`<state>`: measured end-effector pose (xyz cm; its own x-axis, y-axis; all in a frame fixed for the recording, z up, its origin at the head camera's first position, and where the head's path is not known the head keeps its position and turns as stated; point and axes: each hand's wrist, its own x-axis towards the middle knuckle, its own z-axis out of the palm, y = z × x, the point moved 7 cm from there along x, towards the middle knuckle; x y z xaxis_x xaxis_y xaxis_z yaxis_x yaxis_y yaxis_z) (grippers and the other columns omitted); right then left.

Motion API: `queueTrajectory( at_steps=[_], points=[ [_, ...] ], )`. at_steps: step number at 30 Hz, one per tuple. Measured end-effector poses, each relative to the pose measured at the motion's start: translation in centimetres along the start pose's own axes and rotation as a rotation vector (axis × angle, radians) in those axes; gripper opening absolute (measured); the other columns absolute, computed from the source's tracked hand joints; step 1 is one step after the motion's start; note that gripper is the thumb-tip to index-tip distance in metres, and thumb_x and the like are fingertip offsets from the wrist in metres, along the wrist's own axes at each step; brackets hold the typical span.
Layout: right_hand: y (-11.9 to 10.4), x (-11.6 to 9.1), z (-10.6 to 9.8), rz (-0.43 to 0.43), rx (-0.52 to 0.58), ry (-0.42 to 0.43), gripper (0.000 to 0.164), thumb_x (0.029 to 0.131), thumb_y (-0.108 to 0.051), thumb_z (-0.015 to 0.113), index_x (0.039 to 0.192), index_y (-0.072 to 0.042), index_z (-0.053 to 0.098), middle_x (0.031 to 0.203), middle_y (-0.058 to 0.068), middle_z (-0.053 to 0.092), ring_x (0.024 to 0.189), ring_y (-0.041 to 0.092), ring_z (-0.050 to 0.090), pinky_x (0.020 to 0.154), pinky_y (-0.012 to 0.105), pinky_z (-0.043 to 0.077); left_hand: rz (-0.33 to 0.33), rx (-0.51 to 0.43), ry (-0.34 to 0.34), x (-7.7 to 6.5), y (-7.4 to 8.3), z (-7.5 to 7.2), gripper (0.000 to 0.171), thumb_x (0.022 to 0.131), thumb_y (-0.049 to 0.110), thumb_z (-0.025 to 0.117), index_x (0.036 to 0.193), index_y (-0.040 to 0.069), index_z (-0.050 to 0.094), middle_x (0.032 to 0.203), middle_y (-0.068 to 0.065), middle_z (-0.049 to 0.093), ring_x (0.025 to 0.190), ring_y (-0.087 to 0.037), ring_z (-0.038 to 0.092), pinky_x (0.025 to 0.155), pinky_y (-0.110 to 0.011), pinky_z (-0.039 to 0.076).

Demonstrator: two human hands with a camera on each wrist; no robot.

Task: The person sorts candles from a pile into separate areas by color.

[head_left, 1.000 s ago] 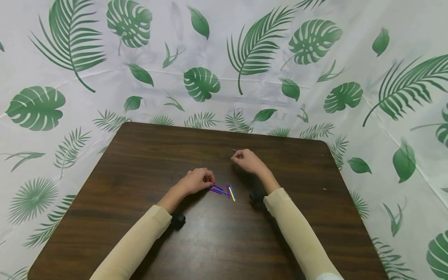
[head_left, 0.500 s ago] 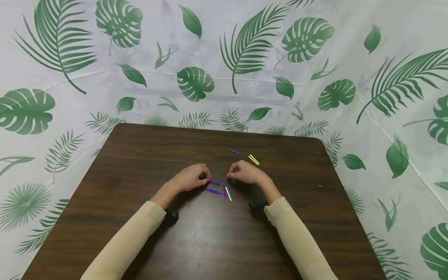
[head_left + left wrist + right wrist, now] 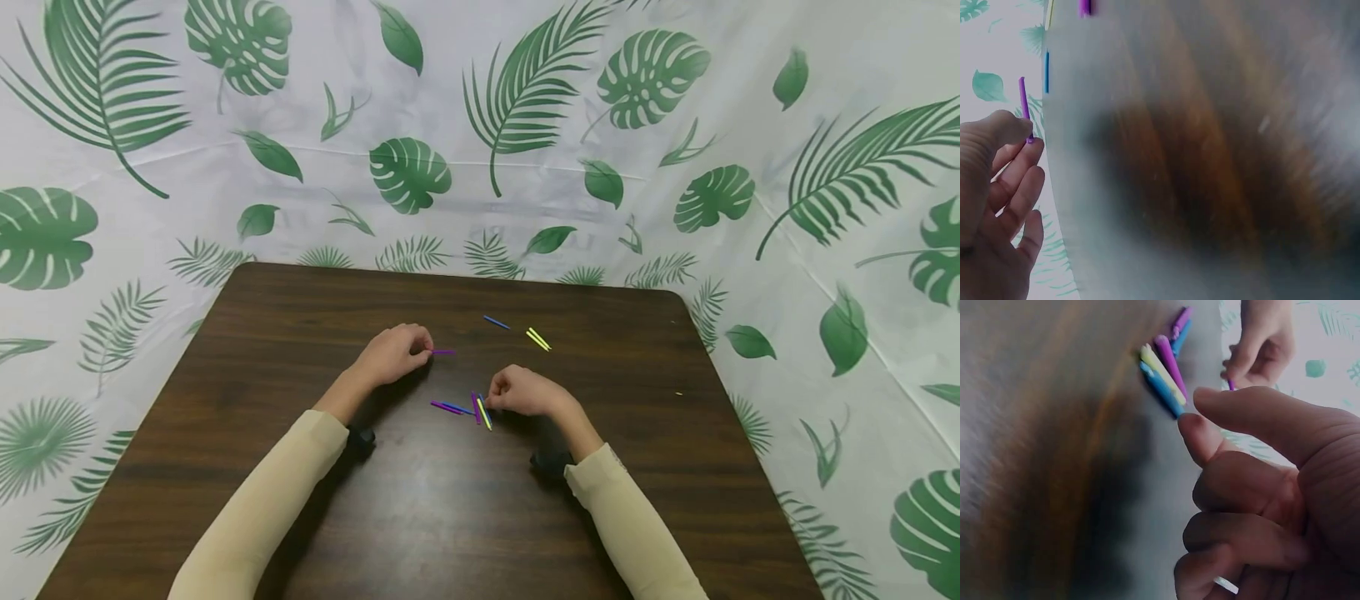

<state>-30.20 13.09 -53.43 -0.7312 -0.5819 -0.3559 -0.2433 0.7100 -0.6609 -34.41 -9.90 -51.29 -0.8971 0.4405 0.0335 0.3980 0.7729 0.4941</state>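
My left hand [image 3: 396,352] pinches a thin purple stick [image 3: 444,352] near one end, between thumb and index finger. In the left wrist view the purple stick [image 3: 1024,99] points up past the thumb. Closer to me lies a small group of sticks: a purple one [image 3: 1172,367], a yellow one [image 3: 1163,374] and a blue one [image 3: 1161,391] side by side, with another purple [image 3: 1182,322] and blue [image 3: 1180,340] pair beyond. My right hand [image 3: 528,392] is at this group, fingers loosely bent, thumb and index fingertips right at the blue stick's end with a small gap between them.
A blue stick [image 3: 497,322] and two yellow sticks [image 3: 538,339] lie farther back on the dark wooden table [image 3: 435,517]. A tiny yellowish speck [image 3: 678,393] is at the right. Behind the table hangs a leaf-patterned white cloth [image 3: 315,217].
My left hand has lifted the purple stick away from the group and moved it back and left. My right hand has left the blue stick at the back and come toward the group.
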Motion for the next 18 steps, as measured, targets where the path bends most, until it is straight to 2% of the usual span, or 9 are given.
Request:
queueTrajectory(
  at_steps=[10,18],
  points=[
    [0.8,-0.6,0.5,0.027,0.039,0.043,0.014,0.1,-0.021,0.072,0.092,-0.01,0.074,0.074,0.001,0.069,0.065,0.012,0.059,0.06,0.027,0.046,-0.109,0.022,0.057,1.9,-2.8,-1.6,0.013,0.104,0.021,0.069,0.112,0.012,0.073,0.119,-0.01,0.075,0.114,-0.034,0.068,0.099,-0.056,0.053],
    [1.1,-0.5,0.9,0.02,0.06,0.08,0.014,0.1,-0.022,0.073,0.091,-0.011,0.074,0.072,-0.003,0.067,0.064,0.011,0.06,0.06,0.026,0.046,-0.154,0.048,0.081,2.6,-4.9,-1.6,0.015,0.104,0.022,0.067,0.113,0.011,0.073,0.114,-0.011,0.071,0.111,-0.035,0.062,0.093,-0.056,0.053]
  ],
)
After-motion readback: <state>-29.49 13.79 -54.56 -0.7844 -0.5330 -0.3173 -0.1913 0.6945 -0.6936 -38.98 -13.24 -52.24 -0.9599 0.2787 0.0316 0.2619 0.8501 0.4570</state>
